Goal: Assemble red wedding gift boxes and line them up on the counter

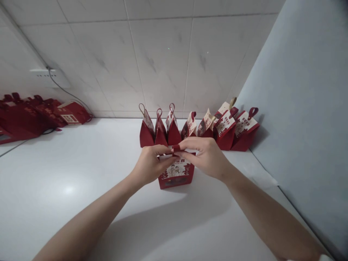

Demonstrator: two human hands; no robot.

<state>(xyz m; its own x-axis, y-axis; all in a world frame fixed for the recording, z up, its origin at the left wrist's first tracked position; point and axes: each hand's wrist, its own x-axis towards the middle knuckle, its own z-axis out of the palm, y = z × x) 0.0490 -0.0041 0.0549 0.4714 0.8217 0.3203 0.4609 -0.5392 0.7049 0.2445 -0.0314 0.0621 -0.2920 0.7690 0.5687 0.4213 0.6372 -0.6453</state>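
Head view. Red box (178, 180): stood on desk (81, 156), in front of row boxes (174, 136); top apparently unfinished. Left hand (149, 165), right hand (210, 156): fingers (190, 144) pinched its ribbon (176, 148). Row boxes: stood upright, seemingly finished. Left-side boxes (27, 117): lay grouped apart, status unclear.

The white counter (81, 156) bears a red box (177, 180), a box row (206, 127) and a box cluster (29, 117).

Red characters (188, 168) on front box (176, 177), gold lettering (30, 110) on red boxes (23, 121) far left; none clearly legible
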